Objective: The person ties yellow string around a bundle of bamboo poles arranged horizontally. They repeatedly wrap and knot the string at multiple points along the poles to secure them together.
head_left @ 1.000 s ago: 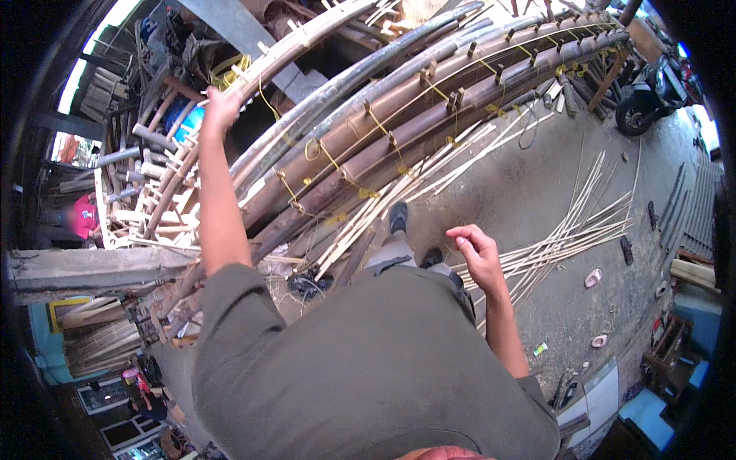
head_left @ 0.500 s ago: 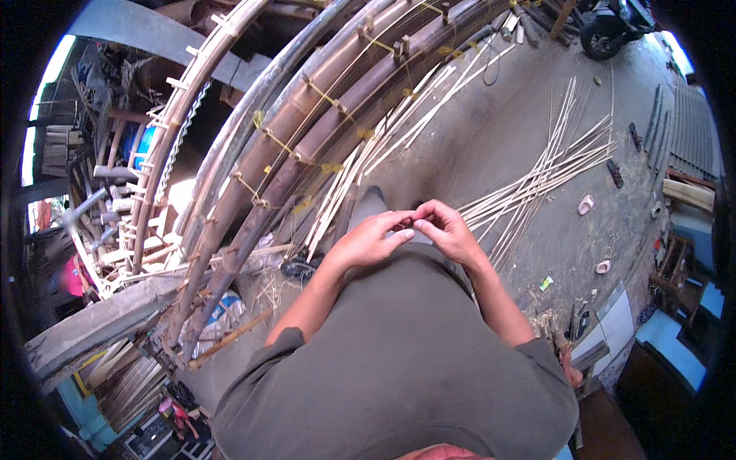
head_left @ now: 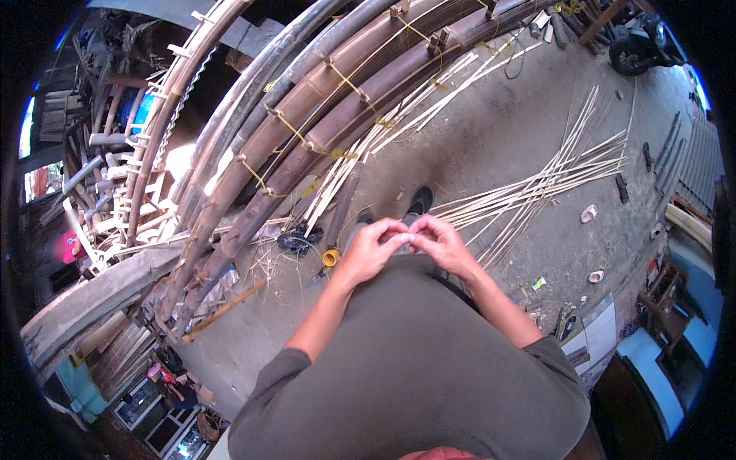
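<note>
My left hand (head_left: pixel 377 247) and my right hand (head_left: pixel 439 244) meet in front of my waist, fingertips touching in a pinch. Whatever lies between the fingers, if anything, is too small to make out. Past my right hand, a crossed bundle of thin pale split strips (head_left: pixel 537 184) lies on the floor. Ahead and to the left, long brown bamboo poles (head_left: pixel 349 123) are bound with yellow ties (head_left: pixel 291 126). One dark shoe (head_left: pixel 419 201) shows just beyond my hands.
More pale strips (head_left: pixel 414 107) lie along the poles. A yellow ring-shaped object (head_left: pixel 331 257) and a black plastic bag (head_left: pixel 299 241) are on the floor at left. Pink slippers (head_left: pixel 588 214) lie to the right. A motorbike wheel (head_left: pixel 629 55) stands at the far right, and a concrete beam (head_left: pixel 100 299) at left.
My view has shifted, bringing the shoe and the yellow ring-shaped object into sight. Both hands stay together, the fingertips now pressed closer.
</note>
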Motion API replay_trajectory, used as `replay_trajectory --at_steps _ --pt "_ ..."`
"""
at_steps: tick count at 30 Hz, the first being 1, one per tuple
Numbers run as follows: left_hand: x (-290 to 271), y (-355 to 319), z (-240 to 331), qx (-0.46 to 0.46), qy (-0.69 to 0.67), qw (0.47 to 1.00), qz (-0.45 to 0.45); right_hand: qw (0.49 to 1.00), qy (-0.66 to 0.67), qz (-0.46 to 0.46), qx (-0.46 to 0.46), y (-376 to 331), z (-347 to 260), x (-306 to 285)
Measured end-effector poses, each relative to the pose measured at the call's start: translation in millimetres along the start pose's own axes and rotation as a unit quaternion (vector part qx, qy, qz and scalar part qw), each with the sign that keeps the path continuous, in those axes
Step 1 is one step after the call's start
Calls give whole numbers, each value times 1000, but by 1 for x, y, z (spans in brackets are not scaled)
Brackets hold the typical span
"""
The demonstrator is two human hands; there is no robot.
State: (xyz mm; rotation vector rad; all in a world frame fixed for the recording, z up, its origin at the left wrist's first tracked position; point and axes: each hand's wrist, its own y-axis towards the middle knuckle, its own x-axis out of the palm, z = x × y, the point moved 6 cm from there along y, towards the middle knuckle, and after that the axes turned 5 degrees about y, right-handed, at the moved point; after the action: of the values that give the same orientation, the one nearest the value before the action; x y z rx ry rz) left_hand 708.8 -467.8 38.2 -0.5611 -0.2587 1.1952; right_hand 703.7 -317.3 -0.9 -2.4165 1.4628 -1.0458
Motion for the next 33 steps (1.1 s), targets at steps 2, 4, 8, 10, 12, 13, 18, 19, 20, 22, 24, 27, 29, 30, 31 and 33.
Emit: replay_trajectory --at_steps 2,4,8,10,12,13,18,19,20,22,24,27,29,30,31,33 --pt "-6 -7 -3 -18 -43 998 35 999 35 -20 36 7 15 7" --pt "-8 -12 -20 -32 -121 991 49 996 59 -32 62 14 24 17" --pt "-9 -17 -26 -34 -125 989 72 981 167 -10 93 18 22 25" --pt "-15 -10 -25 15 -64 995 79 974 210 -7 91 22 21 20" --pt "-17 -7 -14 31 -58 995 74 969 232 4 81 23 16 20" --pt "-18 -5 -5 41 -50 995 71 975 215 1 64 26 10 20" --pt "-22 3 -2 78 15 993 82 981 190 23 42 23 4 17" --pt "-22 5 -4 84 13 993 78 980 193 30 43 22 5 17" --pt "-21 6 -2 75 14 995 70 979 196 38 39 21 7 17" --pt "-20 10 7 58 18 997 53 978 201 55 28 18 12 17" --pt "-22 15 16 103 94 989 39 986 138 82 -34 17 7 17" --pt "-24 26 29 171 160 972 17 981 67 135 -125 13 -4 19" --pt "-28 35 36 198 184 963 -4 969 40 171 -175 8 -19 27" --pt "-31 36 42 218 193 957 -16 967 46 166 -189 10 -20 32" --pt "-37 41 42 218 186 957 -36 965 50 177 -184 14 -24 35" --pt "-48 51 39 215 173 957 -86 961 64 206 -174 17 -31 45"
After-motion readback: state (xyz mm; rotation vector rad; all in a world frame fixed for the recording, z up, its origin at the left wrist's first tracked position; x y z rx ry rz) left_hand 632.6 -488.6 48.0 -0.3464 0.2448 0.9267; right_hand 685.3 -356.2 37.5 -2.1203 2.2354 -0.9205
